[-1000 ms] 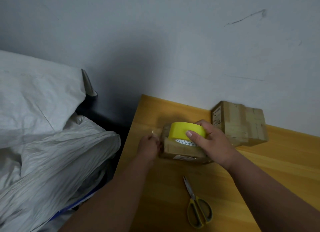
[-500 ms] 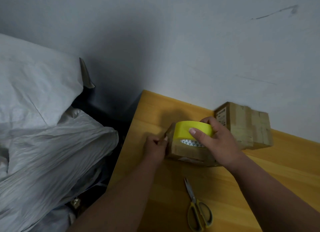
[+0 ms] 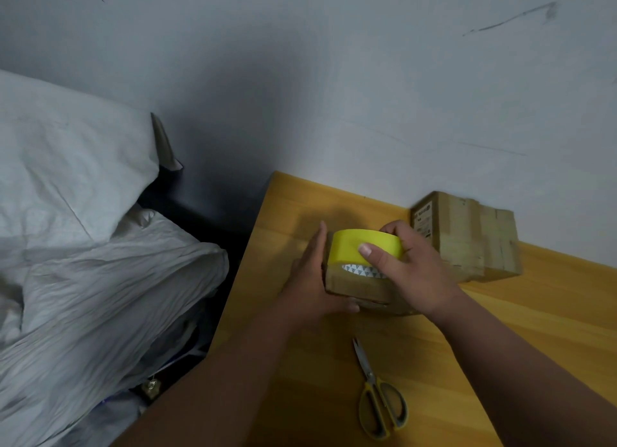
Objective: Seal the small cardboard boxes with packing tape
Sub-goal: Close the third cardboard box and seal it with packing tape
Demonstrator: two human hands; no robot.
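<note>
Wooden table [image 3: 500,329]; tape roll [image 3: 360,248] within right grip [image 3: 417,269].

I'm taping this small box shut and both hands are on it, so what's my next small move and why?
Probably draw the yellow tape roll in your right hand across the small cardboard box, since your flat left hand steadies its side and the yellow-handled scissors lie unused.

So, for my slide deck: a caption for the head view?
Right hand grips yellow tape roll on small cardboard box; left hand steadies its side.
</note>
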